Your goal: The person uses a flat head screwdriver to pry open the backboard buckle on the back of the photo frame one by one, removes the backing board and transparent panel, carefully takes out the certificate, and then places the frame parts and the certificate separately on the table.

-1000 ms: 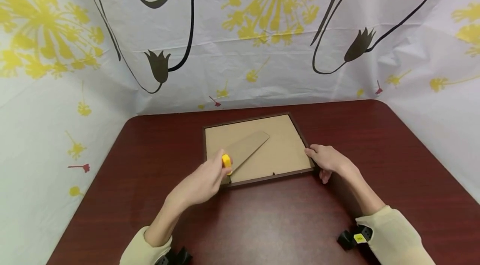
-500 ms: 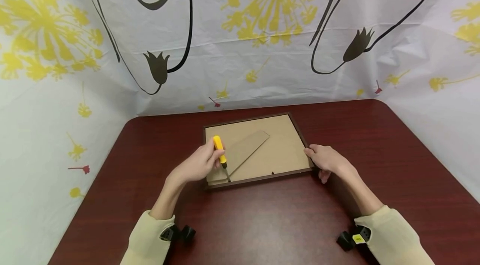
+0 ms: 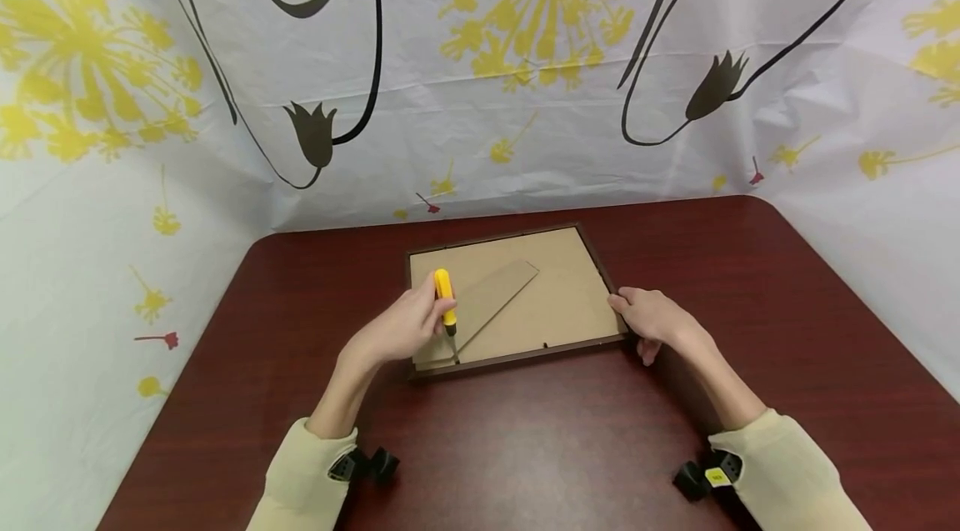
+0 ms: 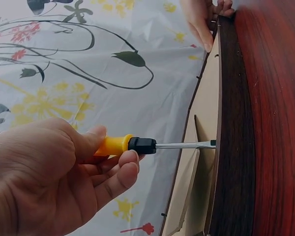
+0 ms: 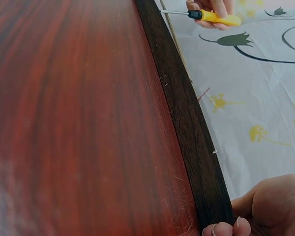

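Table (image 3: 517, 439): left hand (image 3: 401, 331) holds screwdriver (image 3: 445, 293); right hand (image 3: 656, 321), frame (image 4: 236, 137).

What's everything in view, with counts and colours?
Table: one, red-brown, lower half
Frame: one, dark brown, on table
Backing board: one, tan, inside frame
Flap: one, tan, on backing board
Tabs: several, black, along frame
Screwdriver: one, yellow-black, tip at frame's near edge
Patterned cloth: count unclear, mostly white, behind table
Sleeves: two, cream, lower left and right
Wrist devices: two, black, at sleeves
Left hand: one, pinching screwdriver
Right hand: one, gripping frame's near right corner
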`<action>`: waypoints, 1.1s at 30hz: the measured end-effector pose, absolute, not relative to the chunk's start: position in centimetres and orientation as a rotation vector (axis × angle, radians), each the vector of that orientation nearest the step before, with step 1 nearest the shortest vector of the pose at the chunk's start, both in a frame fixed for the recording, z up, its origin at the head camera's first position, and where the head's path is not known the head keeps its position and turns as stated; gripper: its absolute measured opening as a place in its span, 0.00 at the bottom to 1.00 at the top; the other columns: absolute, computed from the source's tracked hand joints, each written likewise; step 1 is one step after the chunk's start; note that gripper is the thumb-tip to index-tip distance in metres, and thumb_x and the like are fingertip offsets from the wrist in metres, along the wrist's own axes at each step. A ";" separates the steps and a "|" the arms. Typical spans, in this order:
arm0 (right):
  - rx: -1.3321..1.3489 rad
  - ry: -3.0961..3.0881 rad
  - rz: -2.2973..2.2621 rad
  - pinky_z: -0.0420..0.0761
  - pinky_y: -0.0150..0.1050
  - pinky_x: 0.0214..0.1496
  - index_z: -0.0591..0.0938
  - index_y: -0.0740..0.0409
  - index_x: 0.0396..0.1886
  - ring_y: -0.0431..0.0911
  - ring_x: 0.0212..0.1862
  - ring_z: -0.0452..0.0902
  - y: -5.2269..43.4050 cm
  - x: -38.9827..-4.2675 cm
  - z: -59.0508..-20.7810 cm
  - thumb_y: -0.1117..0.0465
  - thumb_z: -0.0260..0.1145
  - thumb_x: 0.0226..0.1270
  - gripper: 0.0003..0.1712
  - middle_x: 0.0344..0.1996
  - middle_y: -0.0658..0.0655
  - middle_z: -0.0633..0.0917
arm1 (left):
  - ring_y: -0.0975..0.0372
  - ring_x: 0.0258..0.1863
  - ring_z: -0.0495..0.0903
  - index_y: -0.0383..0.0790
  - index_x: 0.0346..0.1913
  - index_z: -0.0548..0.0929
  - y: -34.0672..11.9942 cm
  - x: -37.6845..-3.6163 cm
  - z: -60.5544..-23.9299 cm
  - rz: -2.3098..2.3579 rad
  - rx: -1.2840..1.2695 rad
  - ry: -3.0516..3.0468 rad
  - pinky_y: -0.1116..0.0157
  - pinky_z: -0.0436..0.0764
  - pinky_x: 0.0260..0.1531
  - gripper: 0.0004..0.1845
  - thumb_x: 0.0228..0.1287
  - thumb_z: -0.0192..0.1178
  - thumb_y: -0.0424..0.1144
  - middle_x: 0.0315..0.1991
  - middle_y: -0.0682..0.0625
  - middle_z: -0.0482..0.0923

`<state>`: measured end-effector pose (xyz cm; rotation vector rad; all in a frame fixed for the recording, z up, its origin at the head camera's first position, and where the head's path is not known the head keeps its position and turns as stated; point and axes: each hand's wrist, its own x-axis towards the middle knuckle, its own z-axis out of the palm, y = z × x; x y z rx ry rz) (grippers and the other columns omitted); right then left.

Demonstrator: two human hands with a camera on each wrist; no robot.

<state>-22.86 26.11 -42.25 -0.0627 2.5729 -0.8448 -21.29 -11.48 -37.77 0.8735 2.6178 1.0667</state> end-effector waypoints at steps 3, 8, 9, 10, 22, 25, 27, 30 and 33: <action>-0.064 2.592 -0.829 0.85 0.46 0.33 0.55 0.74 0.76 0.52 0.17 0.82 26.0 -22.9 -42.2 0.52 0.42 0.85 0.34 0.27 0.65 0.80 | 0.61 0.28 0.75 0.35 0.47 0.67 -11.6 -21.1 -37.8 1.074 0.889 2.610 0.66 0.76 0.29 0.04 0.82 0.45 0.34 0.29 0.47 0.73; -0.086 2.621 -0.786 0.80 0.54 0.54 0.54 0.76 0.75 0.51 0.17 0.83 25.9 -22.7 -42.0 0.51 0.42 0.85 0.35 0.31 0.66 0.81 | 0.57 0.31 0.78 0.34 0.48 0.67 -12.0 -20.1 -38.0 1.116 0.945 2.617 0.66 0.79 0.31 0.03 0.81 0.46 0.32 0.33 0.47 0.73; -0.089 2.623 -0.780 0.79 0.55 0.56 0.53 0.77 0.75 0.51 0.17 0.83 25.8 -22.7 -42.0 0.51 0.42 0.85 0.35 0.31 0.66 0.81 | 0.57 0.31 0.78 0.35 0.47 0.66 -12.0 -19.9 -38.0 1.117 0.961 2.626 0.67 0.80 0.32 0.03 0.81 0.46 0.32 0.34 0.47 0.73; -0.082 2.623 -0.778 0.79 0.55 0.56 0.54 0.76 0.75 0.51 0.17 0.83 25.8 -22.7 -42.0 0.51 0.42 0.85 0.35 0.32 0.66 0.82 | 0.58 0.32 0.78 0.34 0.47 0.66 -12.1 -19.6 -38.1 1.117 0.982 2.635 0.67 0.80 0.32 0.02 0.81 0.47 0.31 0.35 0.48 0.73; -0.051 2.609 -0.787 0.83 0.51 0.47 0.54 0.74 0.76 0.51 0.17 0.83 26.0 -22.8 -42.1 0.51 0.42 0.85 0.35 0.29 0.65 0.81 | 0.64 0.32 0.71 0.36 0.47 0.67 -11.7 -16.5 -38.1 0.979 1.110 2.754 0.69 0.76 0.32 0.04 0.78 0.51 0.31 0.35 0.51 0.68; -0.058 2.624 -0.783 0.83 0.50 0.47 0.54 0.74 0.76 0.51 0.17 0.82 26.0 -22.7 -42.0 0.51 0.42 0.85 0.35 0.35 0.69 0.82 | 0.61 0.32 0.73 0.34 0.47 0.67 -12.0 -17.4 -38.2 1.091 1.051 2.702 0.67 0.78 0.33 0.02 0.79 0.48 0.30 0.36 0.49 0.70; -0.070 2.635 -0.780 0.84 0.50 0.46 0.54 0.75 0.75 0.51 0.17 0.82 26.0 -22.7 -42.0 0.51 0.42 0.85 0.35 0.40 0.72 0.81 | 0.59 0.32 0.76 0.32 0.48 0.67 -12.3 -18.3 -38.3 1.171 0.992 2.653 0.65 0.80 0.34 0.03 0.80 0.47 0.30 0.36 0.47 0.72; -0.070 2.638 -0.782 0.84 0.49 0.45 0.55 0.75 0.75 0.51 0.17 0.82 26.0 -22.6 -42.0 0.51 0.42 0.85 0.35 0.41 0.73 0.81 | 0.58 0.32 0.77 0.31 0.51 0.67 -12.6 -19.4 -38.6 1.244 0.918 2.580 0.62 0.82 0.34 0.05 0.81 0.45 0.30 0.36 0.46 0.73; -0.066 2.626 -0.785 0.84 0.49 0.45 0.54 0.75 0.76 0.51 0.17 0.82 25.9 -22.6 -42.0 0.51 0.42 0.85 0.35 0.34 0.68 0.82 | 0.59 0.30 0.77 0.30 0.52 0.68 -12.8 -20.3 -38.7 1.268 0.878 2.525 0.61 0.82 0.33 0.07 0.82 0.43 0.31 0.35 0.45 0.74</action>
